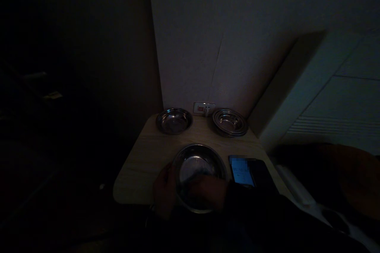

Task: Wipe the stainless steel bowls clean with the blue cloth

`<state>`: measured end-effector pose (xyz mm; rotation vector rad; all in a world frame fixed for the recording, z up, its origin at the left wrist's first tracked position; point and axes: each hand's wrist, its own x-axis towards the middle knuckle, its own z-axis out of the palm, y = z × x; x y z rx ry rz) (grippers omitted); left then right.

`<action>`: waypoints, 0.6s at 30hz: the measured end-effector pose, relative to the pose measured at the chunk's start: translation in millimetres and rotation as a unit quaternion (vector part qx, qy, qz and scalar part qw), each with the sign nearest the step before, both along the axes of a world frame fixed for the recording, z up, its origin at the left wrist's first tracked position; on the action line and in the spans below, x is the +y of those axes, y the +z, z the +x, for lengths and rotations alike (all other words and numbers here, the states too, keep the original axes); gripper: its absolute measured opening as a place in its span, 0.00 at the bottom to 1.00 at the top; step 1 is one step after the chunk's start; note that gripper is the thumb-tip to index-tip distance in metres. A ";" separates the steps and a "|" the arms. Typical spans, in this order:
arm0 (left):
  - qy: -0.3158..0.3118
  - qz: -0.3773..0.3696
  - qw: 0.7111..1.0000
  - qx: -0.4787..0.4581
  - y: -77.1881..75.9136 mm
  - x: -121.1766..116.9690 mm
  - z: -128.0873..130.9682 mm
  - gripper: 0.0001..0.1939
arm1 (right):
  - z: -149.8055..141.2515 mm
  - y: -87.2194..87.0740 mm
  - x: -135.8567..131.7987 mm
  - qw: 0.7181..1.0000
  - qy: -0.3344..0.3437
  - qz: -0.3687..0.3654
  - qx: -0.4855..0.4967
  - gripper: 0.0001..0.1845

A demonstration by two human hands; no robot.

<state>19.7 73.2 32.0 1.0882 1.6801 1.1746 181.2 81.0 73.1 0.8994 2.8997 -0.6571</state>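
A shiny metal bowl (196, 162) stands near the front of the small wooden table. At its left rim is my left hand (165, 189), closed on the edge with the thumb side up. My right hand (208, 190) reaches into the bowl from the right, its fingers bent down against the inside. Something dark seems to lie under those fingers, but the dim light hides what it is. Behind, a second metal bowl (174, 121) sits at the back left, and a stack of metal bowls (230, 122) at the back right.
A lit phone (242, 172) lies on the right side of the table (139, 170), beside a dark flat object (263, 174). A wall socket (204, 108) with a plug is just above the table's back edge. The wall (190, 47) rises directly behind.
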 end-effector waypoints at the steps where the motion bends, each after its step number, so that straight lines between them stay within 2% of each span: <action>1: -0.003 0.001 1.000 0.003 -1.7 0.9 -0.8 0.21 | -10.5 -2.8 4.0 1.000 -0.016 0.017 -0.004 0.07; 5: -0.005 0.019 1.000 0.018 -7.8 0.2 -5.3 0.21 | -32.2 -8.1 30.3 0.988 -0.123 0.089 -0.025 0.13; 8: 0.025 0.015 0.999 0.023 -10.7 -2.4 -5.5 0.21 | -19.9 -7.3 45.7 0.971 -0.201 0.112 -0.060 0.15; 10: 0.052 0.007 0.998 0.021 -11.7 -3.1 -3.1 0.19 | -9.5 -7.2 46.5 0.962 -0.237 0.108 -0.081 0.15; 13: 0.059 0.012 0.998 0.021 -12.4 -2.1 1.2 0.18 | -10.6 -9.8 35.5 0.964 -0.243 0.081 -0.075 0.13; 18: 0.063 0.022 0.997 0.049 -9.6 -1.0 -1.8 0.20 | -39.5 -14.6 10.3 0.984 -0.175 0.029 0.005 0.14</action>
